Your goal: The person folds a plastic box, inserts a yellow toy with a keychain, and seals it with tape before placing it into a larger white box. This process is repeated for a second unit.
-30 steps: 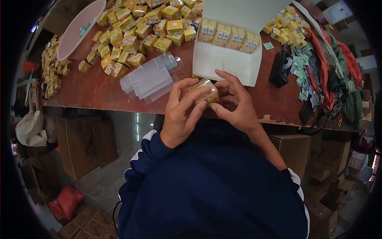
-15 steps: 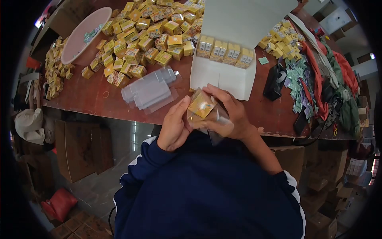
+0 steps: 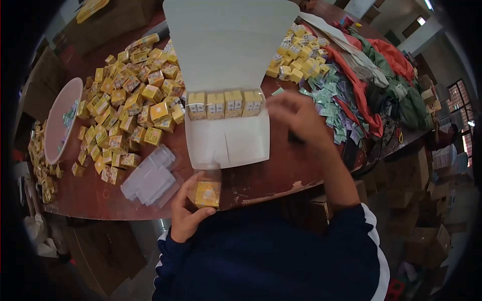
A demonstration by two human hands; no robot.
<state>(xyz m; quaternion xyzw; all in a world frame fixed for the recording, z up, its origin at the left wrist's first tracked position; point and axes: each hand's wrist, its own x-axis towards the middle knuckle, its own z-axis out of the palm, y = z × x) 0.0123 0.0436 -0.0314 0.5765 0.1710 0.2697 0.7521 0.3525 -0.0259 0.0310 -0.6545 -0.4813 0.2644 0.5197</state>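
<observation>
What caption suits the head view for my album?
Left hand holds a yellow box in clear plastic; right hand, blurred, is near the open white carton.

the left hand (image 3: 188, 208) is low and close to the trunk, its fingers curled in a grip and the thumb stretched out toward the right, with the wrist (image 3: 182, 235) just clear of the cuff. the right arm reaches farther forward, its forearm (image 3: 337, 173) bare and angled inward, and the right hand (image 3: 297, 118) is blurred, back upward, fingers pointing left.
</observation>
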